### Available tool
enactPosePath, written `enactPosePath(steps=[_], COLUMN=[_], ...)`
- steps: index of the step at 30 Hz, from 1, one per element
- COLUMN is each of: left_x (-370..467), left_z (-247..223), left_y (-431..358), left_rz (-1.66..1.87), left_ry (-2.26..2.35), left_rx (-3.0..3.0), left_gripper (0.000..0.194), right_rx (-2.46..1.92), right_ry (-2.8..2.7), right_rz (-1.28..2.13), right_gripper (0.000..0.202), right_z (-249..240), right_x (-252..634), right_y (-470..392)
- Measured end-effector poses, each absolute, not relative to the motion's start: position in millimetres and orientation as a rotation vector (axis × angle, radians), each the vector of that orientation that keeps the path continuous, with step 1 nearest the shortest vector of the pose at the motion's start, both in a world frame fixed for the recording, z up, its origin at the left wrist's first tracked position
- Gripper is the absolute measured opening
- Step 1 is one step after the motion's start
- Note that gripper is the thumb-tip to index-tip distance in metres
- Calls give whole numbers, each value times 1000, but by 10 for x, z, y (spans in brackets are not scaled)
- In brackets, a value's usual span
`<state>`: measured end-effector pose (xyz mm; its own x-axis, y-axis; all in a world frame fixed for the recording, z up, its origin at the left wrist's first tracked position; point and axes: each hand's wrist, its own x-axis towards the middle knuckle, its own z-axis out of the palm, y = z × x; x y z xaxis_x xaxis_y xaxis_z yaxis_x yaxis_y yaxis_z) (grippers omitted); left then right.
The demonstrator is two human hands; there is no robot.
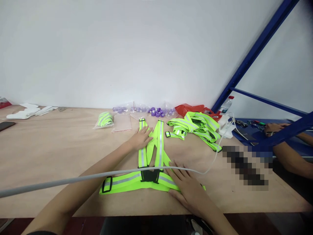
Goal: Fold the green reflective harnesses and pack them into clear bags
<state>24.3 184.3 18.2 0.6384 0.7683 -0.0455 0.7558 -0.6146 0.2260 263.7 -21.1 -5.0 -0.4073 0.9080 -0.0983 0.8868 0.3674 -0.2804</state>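
A neon-yellow reflective vest [160, 143] made of straps lies spread flat on the table in front of me. Its black buckle [150, 176] sits at the middle of the waist strap, fastened. My left hand [141, 138] rests with fingers spread on the upper part of the left shoulder strap. Lower down, my right hand [187, 186] lies flat with fingers apart across the right side of the waist strap, hiding part of it. A white cable [110, 174] crosses the view in front of my left forearm and the vest.
A tangled pile of neon straps [202, 125] lies at the back right beside a red bag [189, 109]. Left of it are purple rolls [157, 112], a flat clear bag [121, 123] and a bagged rolled vest [105, 119]. A blue metal frame [254, 55] and another person's arm [290, 156] are at right.
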Motion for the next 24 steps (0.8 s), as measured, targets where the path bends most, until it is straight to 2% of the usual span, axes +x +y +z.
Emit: enactPosePath(steps=[6,14,19,24], left_x=[27,-35,-416,-743], left_z=[163,181,179,-4], left_y=[1019,914,535,164], left_rz=[19,24,214,406], left_ry=[960,924,884,1066], left_rx=[2755,2729,2777,2680], left_gripper=[73,70,58,59], right_rx=[-1618,-1614,-1632,-1516], right_ry=[-2539,-2554,-2488,-2373], right_rz=[404,385,358,234], right_gripper=[65,70,61,50], right_z=[-62,-41,-90,-135], right_x=[2650,2643,2680,2639], right_y=[-216,-231,-251,-264])
